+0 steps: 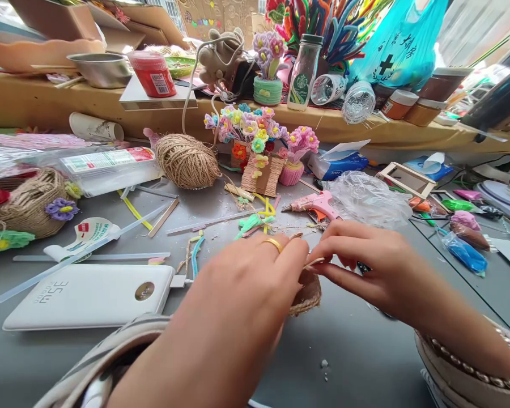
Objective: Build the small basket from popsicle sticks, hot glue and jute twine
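Note:
Low over the grey table, my left hand (255,283) is wrapped round a small brown piece edged with twine (308,297). Most of that piece is hidden behind my left fingers. My right hand (361,258) pinches a thin pale strip (315,263) at the upper edge of the brown piece; whether the strip is fixed to it I cannot tell. Just beyond my fingers lies a pink glue gun (314,204), its nozzle to the left. A big ball of twine (188,161) sits further back on the left.
A white power bank (89,297) with a plugged-in cable lies left. Clear glue sticks (83,252) are scattered near it. Behind stand flower-decorated cardboard pieces (261,173), crumpled clear plastic (365,198) and a small wooden frame (407,184). A crowded shelf (21,105) runs along the back.

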`<state>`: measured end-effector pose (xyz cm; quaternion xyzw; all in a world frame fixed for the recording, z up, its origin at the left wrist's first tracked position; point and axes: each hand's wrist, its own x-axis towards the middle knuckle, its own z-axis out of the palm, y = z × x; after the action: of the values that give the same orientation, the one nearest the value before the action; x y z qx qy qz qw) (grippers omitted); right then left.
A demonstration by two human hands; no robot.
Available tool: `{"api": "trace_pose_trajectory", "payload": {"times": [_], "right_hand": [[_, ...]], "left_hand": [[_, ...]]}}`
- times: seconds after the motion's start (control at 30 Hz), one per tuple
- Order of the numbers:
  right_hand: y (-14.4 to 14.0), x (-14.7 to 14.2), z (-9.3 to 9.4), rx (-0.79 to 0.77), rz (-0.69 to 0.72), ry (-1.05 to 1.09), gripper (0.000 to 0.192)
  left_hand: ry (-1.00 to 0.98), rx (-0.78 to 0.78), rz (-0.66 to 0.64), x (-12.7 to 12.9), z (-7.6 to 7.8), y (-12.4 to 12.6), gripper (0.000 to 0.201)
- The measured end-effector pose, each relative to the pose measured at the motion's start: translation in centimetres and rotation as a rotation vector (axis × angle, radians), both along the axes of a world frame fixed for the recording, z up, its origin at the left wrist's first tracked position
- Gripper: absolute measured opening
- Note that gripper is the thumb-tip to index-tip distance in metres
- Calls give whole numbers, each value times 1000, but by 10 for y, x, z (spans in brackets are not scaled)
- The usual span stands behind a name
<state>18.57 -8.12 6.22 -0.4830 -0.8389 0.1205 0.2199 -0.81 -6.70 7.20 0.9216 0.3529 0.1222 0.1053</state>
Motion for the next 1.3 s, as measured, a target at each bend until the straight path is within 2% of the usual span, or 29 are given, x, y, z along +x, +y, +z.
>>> {"api": "trace_pose_trajectory", "payload": {"times": [0.17,0.37,0.73,0.93,1.13,1.3], "right_hand": [[2,-3,-7,-27,21,-21,12],[2,-4,-10,-55,17,-23,16],[3,-7,-6,-36,-41,22,6],[-1,-7,-2,-127,-16,51,13],[-1,-6,0,-82,-22,104,6],[-1,-6,-1,-106,-39,77,8]], "left_hand": [[1,-2,-35,9,-8,2,8],[52,84,-13,16,-7,2,10],[33,82,27,23,-16,0,16],[46,65,39,24,-17,1,23],[36,55,53,26,-16,2,20],[54,75,49,25,-16,1,23]]}}
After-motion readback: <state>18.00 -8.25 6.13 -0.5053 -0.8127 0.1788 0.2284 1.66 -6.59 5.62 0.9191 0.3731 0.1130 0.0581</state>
